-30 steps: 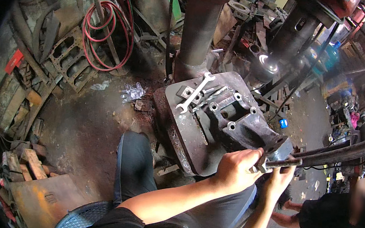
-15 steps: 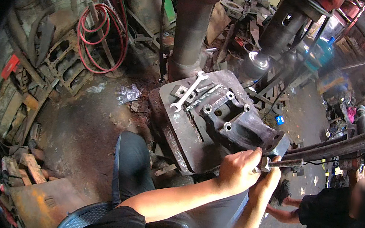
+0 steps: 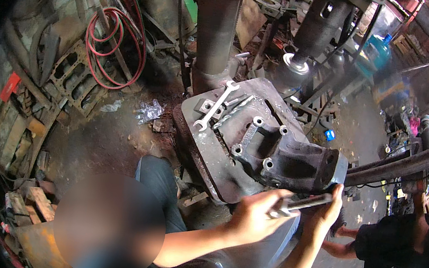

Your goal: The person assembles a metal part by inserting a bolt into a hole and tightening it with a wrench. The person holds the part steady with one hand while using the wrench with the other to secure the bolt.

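A dark threaded bolt [image 3: 309, 203] with a nut-like metal piece [image 3: 281, 208] at its left end lies between my two hands. My left hand [image 3: 258, 217] is closed at that nut end, its fingertips around the metal. My right hand [image 3: 324, 216] is closed round the bolt's other end, fingers close to the corner of a dark cast bracket [image 3: 302, 163]. The bracket has several round bosses and rests on a grey metal machine table [image 3: 209, 173]. Behind it on the table are an open-ended wrench [image 3: 216, 106], a twist drill bit [image 3: 234, 112] and a drilled block [image 3: 208, 106].
A thick machine column [image 3: 216, 32] rises behind the table. A dark spindle [image 3: 318, 31] hangs beyond the bracket. A black bar [image 3: 408, 168] reaches in from the right, and another person [image 3: 394, 242] is near it. A coiled red hose [image 3: 112, 49] hangs at left.
The bolt has turned from pointing out to the right past my hands to lying between them. My left hand has moved left and down, apart from my right. The view has shifted slightly.
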